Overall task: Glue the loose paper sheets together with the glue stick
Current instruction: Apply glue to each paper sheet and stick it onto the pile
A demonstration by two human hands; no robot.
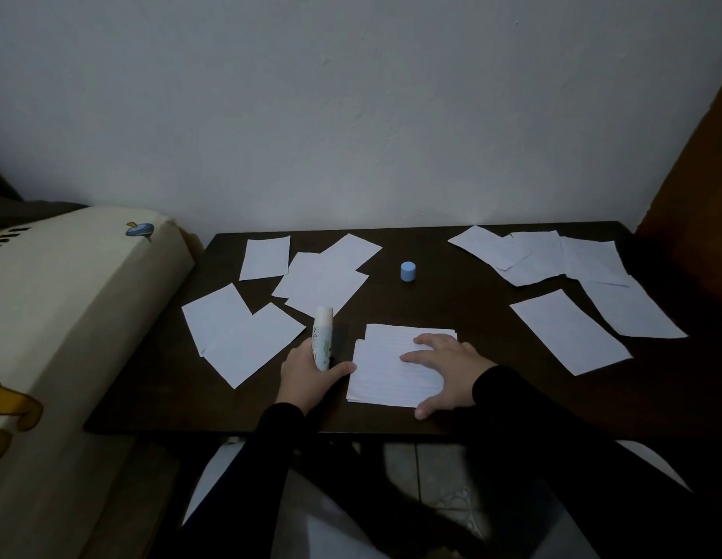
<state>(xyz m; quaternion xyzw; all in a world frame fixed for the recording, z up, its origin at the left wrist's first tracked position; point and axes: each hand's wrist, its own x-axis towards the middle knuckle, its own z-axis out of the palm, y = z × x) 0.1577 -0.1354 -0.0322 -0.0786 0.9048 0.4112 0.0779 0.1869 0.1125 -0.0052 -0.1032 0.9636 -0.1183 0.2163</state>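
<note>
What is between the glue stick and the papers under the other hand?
Nothing visible. The left hand holds the glue stick just left of the paper stack, with only bare table between. The right hand presses on the stack's right part.

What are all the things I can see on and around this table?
glue stick: one, white, uncapped, held near the table's front.
cap: one, blue, standing alone at mid-table.
stacked sheets: one small pile, white, front centre.
loose sheets, left: about six, white, some overlapping.
loose sheets, right: about six, white, some overlapping.
table: one, dark brown, against the wall.
cushion: one, cream, printed, left of the table.
left hand: grips the glue stick.
right hand: flat on the stacked sheets.
</note>
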